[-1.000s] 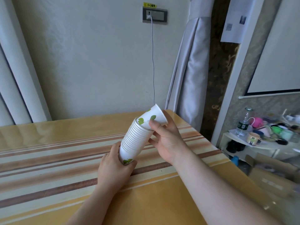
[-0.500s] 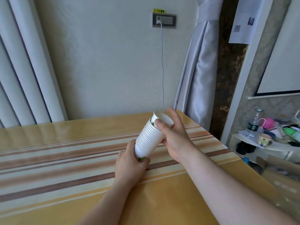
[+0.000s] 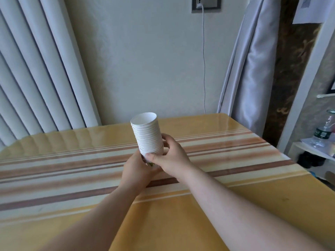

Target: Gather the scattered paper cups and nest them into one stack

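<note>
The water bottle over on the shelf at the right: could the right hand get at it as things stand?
Probably not right away. The right hand grips the base of the cup stack together with the left hand, and the water bottle stands on a shelf beyond the table edge, off to the side.

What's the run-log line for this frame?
stage: cups nested | cup stack: near upright, open end up, above table | left hand: grips base | right hand: grips lower side | loose cups: none visible
</note>
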The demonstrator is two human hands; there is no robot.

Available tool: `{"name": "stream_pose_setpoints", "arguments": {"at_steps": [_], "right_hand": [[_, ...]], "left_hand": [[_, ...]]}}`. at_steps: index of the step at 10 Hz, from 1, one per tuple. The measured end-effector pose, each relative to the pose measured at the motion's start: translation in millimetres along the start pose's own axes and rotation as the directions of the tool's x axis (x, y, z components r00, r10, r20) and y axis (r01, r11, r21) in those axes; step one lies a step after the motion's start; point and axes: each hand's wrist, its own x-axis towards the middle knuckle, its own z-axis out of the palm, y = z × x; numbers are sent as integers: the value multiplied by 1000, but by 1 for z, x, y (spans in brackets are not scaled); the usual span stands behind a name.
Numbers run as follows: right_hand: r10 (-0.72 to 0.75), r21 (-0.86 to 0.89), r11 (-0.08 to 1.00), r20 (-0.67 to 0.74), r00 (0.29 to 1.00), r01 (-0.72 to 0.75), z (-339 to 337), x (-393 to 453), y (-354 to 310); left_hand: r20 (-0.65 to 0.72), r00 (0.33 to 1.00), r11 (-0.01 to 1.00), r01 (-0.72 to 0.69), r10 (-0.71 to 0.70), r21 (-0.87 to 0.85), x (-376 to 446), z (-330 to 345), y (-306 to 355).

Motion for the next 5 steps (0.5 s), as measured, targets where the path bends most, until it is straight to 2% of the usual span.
{"name": "stream_pose_setpoints", "arguments": {"at_steps": [1, 2, 3, 4, 5], "right_hand": [[-19, -20, 1000, 35, 999, 19, 25, 11, 1], [-10, -89, 996, 51, 999, 15, 38, 12, 8], [-26, -175, 984, 50, 998, 34, 42, 7, 17], [-9, -280, 960, 66, 998, 27, 38, 1, 15], [9, -471, 881, 95, 995, 37, 21, -23, 23]], "left_hand": [[-69, 998, 994, 17, -10, 106, 5, -13, -21], [-34, 999, 960, 25, -16, 278, 8, -17, -35], [44, 998, 933, 23, -42, 358, 8, -17, -39], [104, 991, 949, 52, -89, 312, 4, -27, -29], [135, 978, 969, 127, -158, 211, -18, -38, -32]]}}
